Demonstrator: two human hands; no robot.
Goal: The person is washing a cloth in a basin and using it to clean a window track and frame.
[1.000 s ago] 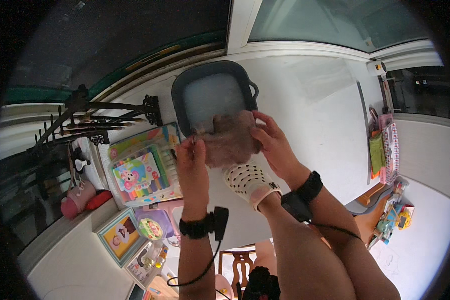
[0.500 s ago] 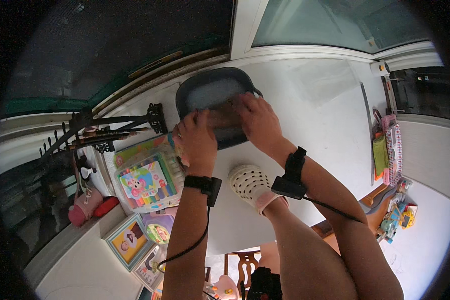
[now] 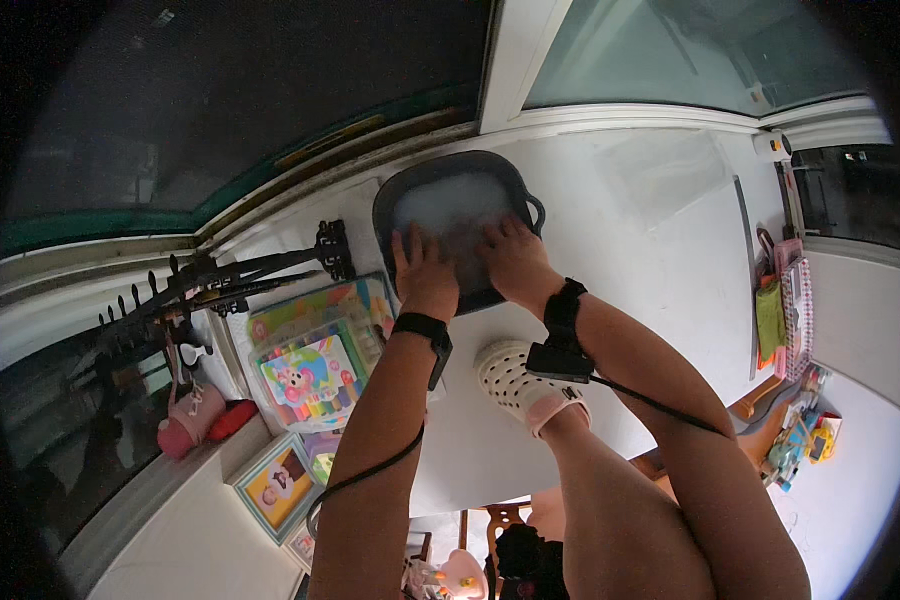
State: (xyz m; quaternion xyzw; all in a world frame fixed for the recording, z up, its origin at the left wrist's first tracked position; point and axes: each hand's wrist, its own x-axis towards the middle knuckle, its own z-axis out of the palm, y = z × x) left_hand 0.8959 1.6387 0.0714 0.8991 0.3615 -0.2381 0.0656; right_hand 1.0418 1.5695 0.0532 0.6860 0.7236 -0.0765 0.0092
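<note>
A dark grey basin [image 3: 448, 162] with rounded corners and side handles holds cloudy, whitish water [image 3: 450, 198]. Over its near part, my left hand [image 3: 428, 280] has its fingers stretched out and apart, tips at the water. Beside it, my right hand [image 3: 518, 262] reaches in from the right, fingers spread too. A dark, blurred patch shows in the water between the hands; what it is, I cannot make out. Both wrists wear black straps with small boxes and cables.
The basin stands on a white tabletop [image 3: 630, 270], where a foot in a white clog [image 3: 505, 375] also rests. To the left are a marker set [image 3: 312, 378], a black metal stand [image 3: 270, 268] and a framed photo [image 3: 275, 487]. Bags and notebooks [image 3: 785, 310] line the right edge.
The view has shifted, so the basin sits lower and farther right. A brownish blurred shape between my hands no longer shows clearly. My fingers have spread and lowered into the basin.
</note>
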